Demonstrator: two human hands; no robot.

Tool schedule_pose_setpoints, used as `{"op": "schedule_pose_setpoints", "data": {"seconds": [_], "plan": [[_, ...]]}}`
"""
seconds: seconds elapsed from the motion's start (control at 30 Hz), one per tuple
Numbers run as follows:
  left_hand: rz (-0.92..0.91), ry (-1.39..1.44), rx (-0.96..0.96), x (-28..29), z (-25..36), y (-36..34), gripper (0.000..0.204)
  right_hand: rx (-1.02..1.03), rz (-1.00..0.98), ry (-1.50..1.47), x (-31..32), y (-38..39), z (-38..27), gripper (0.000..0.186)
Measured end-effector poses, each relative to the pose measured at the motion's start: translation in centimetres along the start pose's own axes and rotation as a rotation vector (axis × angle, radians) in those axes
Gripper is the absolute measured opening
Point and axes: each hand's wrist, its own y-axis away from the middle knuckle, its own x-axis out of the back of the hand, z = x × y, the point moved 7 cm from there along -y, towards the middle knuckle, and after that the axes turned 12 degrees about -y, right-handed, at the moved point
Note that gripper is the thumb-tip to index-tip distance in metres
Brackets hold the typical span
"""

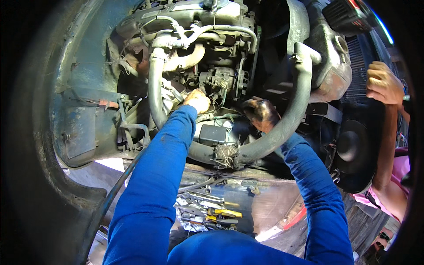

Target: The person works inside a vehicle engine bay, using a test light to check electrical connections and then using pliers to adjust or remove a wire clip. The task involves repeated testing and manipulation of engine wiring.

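Both my arms, in blue sleeves, reach into a vehicle's engine bay. My left hand (197,100) is closed with curled fingers just below and left of what looks like an alternator (219,79); whatever it grips is hidden. My right hand (261,112), blackened with grease, curls to the right of the alternator near the belt (255,57). Its fingertips lie in shadow, and I cannot make out what they hold. Thin wires (224,94) hang between the hands. Below them sits a dark rectangular box (213,134).
A thick hose (274,143), tied with cord (226,155), loops around my hands and passes over my right wrist. Spanners and yellow-handled screwdrivers (225,213) lie near my body. Another person's hand (384,83) rests at the right, by the radiator (353,66). A lamp (351,17) shines above.
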Motion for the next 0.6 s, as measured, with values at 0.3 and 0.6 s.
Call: {"op": "schedule_pose_setpoints", "data": {"seconds": [0.3,0.6], "plan": [[-0.061,0.373,0.188,-4.4,-1.8,-4.5,0.038,0.716,-0.163,0.966,-9.7,-4.7,-7.6,0.030],[0.027,0.136,0.126,-5.2,-0.8,-6.3,0.035,0.417,-0.008,1.100,-8.4,-7.3,-3.7,0.018]]}}
